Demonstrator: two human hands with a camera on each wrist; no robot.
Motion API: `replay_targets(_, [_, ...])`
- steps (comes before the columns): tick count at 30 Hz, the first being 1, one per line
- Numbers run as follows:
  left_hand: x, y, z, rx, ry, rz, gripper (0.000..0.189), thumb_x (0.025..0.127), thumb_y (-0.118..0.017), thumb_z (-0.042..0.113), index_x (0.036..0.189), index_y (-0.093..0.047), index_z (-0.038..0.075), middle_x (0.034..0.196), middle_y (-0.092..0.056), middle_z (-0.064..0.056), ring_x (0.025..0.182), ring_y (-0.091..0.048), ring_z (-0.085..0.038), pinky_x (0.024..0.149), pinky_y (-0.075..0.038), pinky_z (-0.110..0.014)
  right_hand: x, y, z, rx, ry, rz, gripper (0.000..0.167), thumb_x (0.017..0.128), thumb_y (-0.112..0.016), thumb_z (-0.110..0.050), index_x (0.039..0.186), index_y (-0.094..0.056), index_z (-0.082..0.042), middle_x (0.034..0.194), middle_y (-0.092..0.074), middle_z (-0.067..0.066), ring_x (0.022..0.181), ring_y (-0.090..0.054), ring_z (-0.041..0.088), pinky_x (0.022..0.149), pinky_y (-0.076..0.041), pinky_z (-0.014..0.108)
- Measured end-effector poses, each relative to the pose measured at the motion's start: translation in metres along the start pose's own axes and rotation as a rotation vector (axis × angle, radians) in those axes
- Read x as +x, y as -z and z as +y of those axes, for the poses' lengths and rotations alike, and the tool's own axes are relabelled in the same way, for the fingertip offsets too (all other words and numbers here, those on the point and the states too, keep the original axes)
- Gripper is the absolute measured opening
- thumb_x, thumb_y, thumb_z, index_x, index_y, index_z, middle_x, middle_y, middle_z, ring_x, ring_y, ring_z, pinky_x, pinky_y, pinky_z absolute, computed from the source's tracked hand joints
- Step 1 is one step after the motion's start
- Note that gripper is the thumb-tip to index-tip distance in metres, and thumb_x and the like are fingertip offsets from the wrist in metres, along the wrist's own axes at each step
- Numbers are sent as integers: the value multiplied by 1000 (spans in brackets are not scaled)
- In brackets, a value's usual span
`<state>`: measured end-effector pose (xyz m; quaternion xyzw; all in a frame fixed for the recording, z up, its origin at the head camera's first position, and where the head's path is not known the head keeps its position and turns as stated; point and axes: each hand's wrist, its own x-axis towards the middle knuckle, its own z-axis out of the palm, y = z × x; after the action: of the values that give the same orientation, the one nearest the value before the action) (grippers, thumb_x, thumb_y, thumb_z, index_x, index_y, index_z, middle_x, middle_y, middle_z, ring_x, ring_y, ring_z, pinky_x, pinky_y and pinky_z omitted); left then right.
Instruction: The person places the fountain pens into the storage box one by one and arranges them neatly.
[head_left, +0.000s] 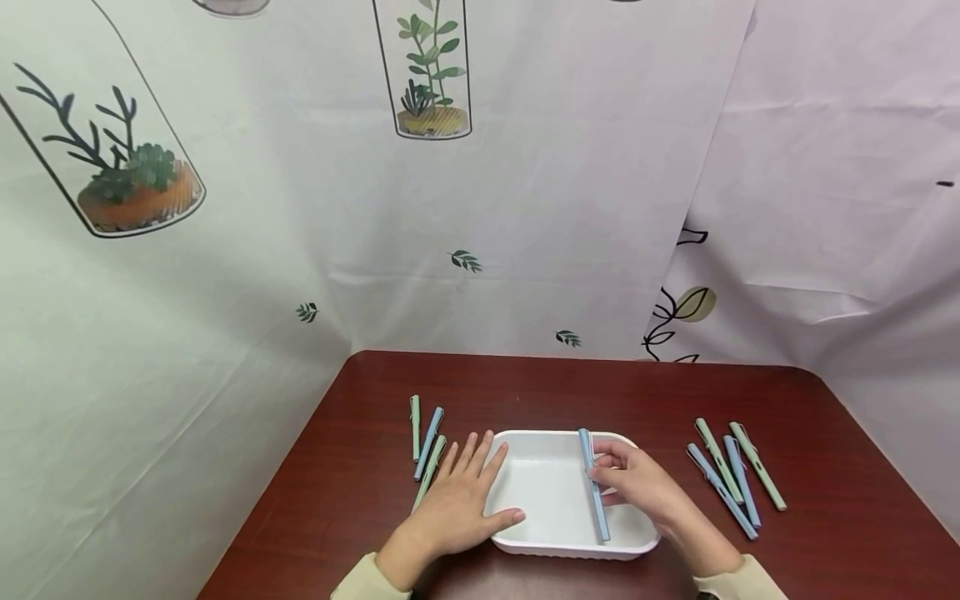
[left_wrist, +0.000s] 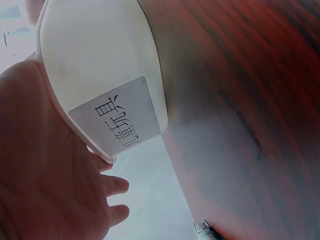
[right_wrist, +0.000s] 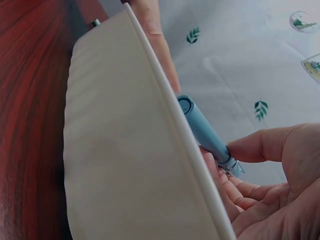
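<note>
My right hand (head_left: 637, 479) pinches a light blue pen (head_left: 601, 518) between thumb and fingers, over the right part of a white rectangular tray (head_left: 536, 500). In the right wrist view the pen (right_wrist: 202, 125) slants across the tray's rim (right_wrist: 172, 110), with the thumb on one side and fingers beneath. My left hand (head_left: 461, 504) lies with spread, straight fingers along the tray's left rim. From the left wrist, the tray's outer wall (left_wrist: 100, 45) bears a pale label (left_wrist: 117, 117) with printed characters, and the left palm (left_wrist: 50, 160) is up against its edge.
Left of the tray lie two green pens (head_left: 416, 429) and one blue pen (head_left: 428, 444), partly beside the left hand. Several more blue and green pens (head_left: 722, 492) lie together at the right. A patterned white cloth (head_left: 525, 250) hangs behind the dark red table (head_left: 360, 467).
</note>
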<state>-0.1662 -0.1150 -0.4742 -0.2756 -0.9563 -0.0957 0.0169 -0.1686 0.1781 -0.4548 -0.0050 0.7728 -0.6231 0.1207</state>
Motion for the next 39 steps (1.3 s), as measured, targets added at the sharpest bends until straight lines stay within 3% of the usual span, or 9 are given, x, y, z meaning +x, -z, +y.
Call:
replay_targets(7, [0, -2, -1, 11, 5, -15, 91, 94, -45, 74, 162, -26, 16, 169, -17, -13, 155, -16, -36, 121, -15, -60, 5, -7, 3, 41, 28, -56, 47, 95, -63, -3, 133, -45, 16, 98, -58, 9, 83, -64, 17, 70, -60, 38])
replay_targets(14, [1, -3, -2, 9, 11, -17, 91, 94, -46, 73, 162, -26, 17, 169, -15, -11, 155, -14, -35, 122, -15, -59, 10, -18, 2, 52, 6, -18, 49, 93, -63, -3, 135, -47, 16, 98, -56, 8, 82, -63, 16, 70, -60, 37])
replay_targets(22, [2, -4, -3, 15, 12, -10, 91, 93, -46, 74, 162, -26, 18, 169, -17, -12, 156, -13, -33, 122, -14, -58, 14, -32, 6, 75, 38, -54, 47, 91, -62, -1, 131, -47, 17, 95, -57, 8, 81, -64, 16, 71, -60, 38])
replay_targets(34, [2, -5, -2, 8, 11, -4, 91, 93, -47, 73, 162, -26, 17, 168, -19, -14, 155, -17, -36, 121, -17, -60, 18, -55, 6, 68, 6, -28, 46, 88, -63, 0, 129, -50, 17, 91, -58, 10, 77, -65, 16, 71, -61, 39])
replay_targets(39, [2, -5, -2, 18, 10, 3, 91, 93, -47, 74, 162, -27, 17, 168, -20, -14, 154, -18, -37, 121, -17, -60, 21, -63, 2, 40, -34, 23, 44, 87, -64, 2, 127, -53, 15, 90, -60, 12, 74, -66, 17, 68, -61, 38])
